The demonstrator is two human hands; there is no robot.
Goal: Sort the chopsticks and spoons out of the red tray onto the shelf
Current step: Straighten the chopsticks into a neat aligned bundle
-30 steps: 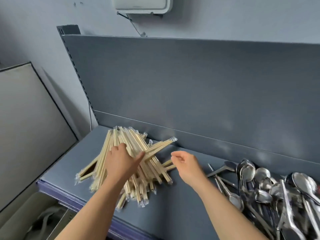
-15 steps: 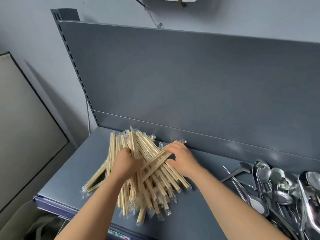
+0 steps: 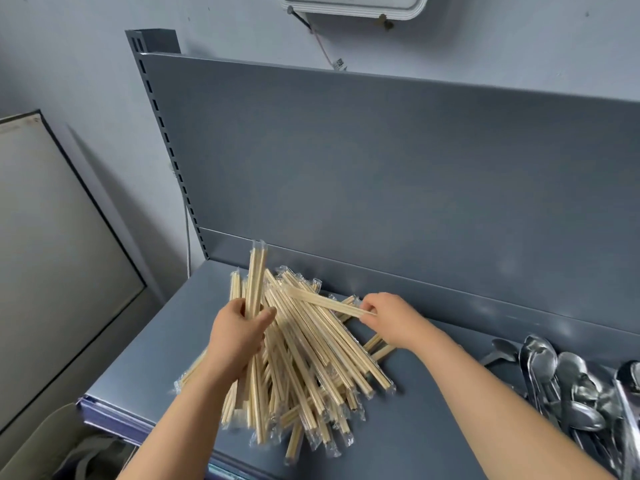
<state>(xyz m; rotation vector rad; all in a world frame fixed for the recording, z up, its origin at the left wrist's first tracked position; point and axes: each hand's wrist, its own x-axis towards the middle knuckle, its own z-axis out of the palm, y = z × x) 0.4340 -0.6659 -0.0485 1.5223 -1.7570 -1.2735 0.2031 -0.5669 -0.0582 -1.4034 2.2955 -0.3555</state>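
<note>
A heap of wooden chopsticks in clear plastic sleeves (image 3: 322,362) lies on the left part of the grey shelf (image 3: 426,410). My left hand (image 3: 239,334) is closed around a bundle of wrapped chopsticks (image 3: 257,278) that stands nearly upright above the heap. My right hand (image 3: 391,318) pinches one wrapped pair of chopsticks (image 3: 329,303) by its end, held level over the heap. A pile of metal spoons (image 3: 568,382) lies at the shelf's right end. The red tray is out of view.
The shelf's grey back panel (image 3: 381,174) rises directly behind the heap, with a slotted upright (image 3: 166,140) at its left. A leaning beige board (image 3: 52,254) stands to the left. Below the shelf's front edge lies something pale (image 3: 52,445).
My left hand has lifted a bundle of chopsticks up out of the heap. My right hand reached into the heap and now holds one wrapped pair above it.
</note>
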